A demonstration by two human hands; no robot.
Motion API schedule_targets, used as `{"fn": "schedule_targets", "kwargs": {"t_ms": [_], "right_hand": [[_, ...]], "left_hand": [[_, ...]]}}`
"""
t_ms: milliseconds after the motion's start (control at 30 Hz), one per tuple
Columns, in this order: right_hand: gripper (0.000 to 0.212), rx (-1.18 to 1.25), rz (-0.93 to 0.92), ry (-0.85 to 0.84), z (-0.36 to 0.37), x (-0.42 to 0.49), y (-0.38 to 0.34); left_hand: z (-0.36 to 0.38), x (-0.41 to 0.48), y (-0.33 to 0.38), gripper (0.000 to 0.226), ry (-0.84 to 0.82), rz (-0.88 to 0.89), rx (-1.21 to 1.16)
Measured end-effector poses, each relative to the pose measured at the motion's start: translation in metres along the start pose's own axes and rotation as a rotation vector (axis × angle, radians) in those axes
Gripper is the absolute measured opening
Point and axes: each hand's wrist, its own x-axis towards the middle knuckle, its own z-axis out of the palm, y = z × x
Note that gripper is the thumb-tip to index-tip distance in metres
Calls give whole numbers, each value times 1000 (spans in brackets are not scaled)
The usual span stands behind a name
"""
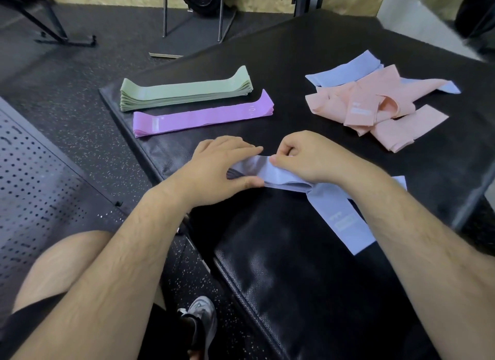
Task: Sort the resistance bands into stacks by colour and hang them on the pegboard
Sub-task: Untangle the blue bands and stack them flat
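Blue resistance bands (pixel 278 176) lie in a small stack at the near middle of the black padded platform (pixel 308 265). My left hand (pixel 219 169) holds their left end between straight fingers on top and the thumb below. My right hand (pixel 308 158) pinches the top blue band with curled fingers. One blue band (pixel 345 223) trails toward me under my right forearm. A neat green stack (pixel 184 93) and a neat purple stack (pixel 203 115) lie at the far left. A loose heap of pink bands (pixel 375 110) with more blue bands (pixel 345 70) sits at the far right.
A black perforated pegboard (pixel 34 177) lies flat on the floor at the left. Speckled rubber flooring (pixel 93 134) surrounds the platform. Metal stand legs (pixel 192 19) and gym gear stand at the back. My knee and shoe (pixel 201 319) are below the platform's near-left edge.
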Motion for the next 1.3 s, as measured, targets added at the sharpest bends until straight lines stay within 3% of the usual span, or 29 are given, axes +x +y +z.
{"fn": "schedule_targets", "kwargs": {"t_ms": [333, 467, 567, 900, 1000, 1167, 1300], "right_hand": [[14, 49, 19, 37, -4, -3, -1], [15, 41, 24, 12, -1, -4, 0], [14, 11, 13, 7, 1, -2, -1], [21, -9, 12, -53, -18, -11, -1], [25, -94, 42, -105, -33, -18, -1], [40, -101, 136, -115, -51, -29, 13], [37, -120, 171, -101, -46, -30, 23]], "left_hand": [[-4, 5, -12, 66, -69, 19, -62], [-2, -3, 3, 75, 52, 33, 77], [12, -2, 29, 68, 109, 53, 151], [40, -2, 34, 66, 58, -109, 160], [38, -2, 36, 74, 47, -124, 151], [38, 0, 38, 68, 48, -155, 175], [37, 0, 41, 69, 33, -178, 210]]}}
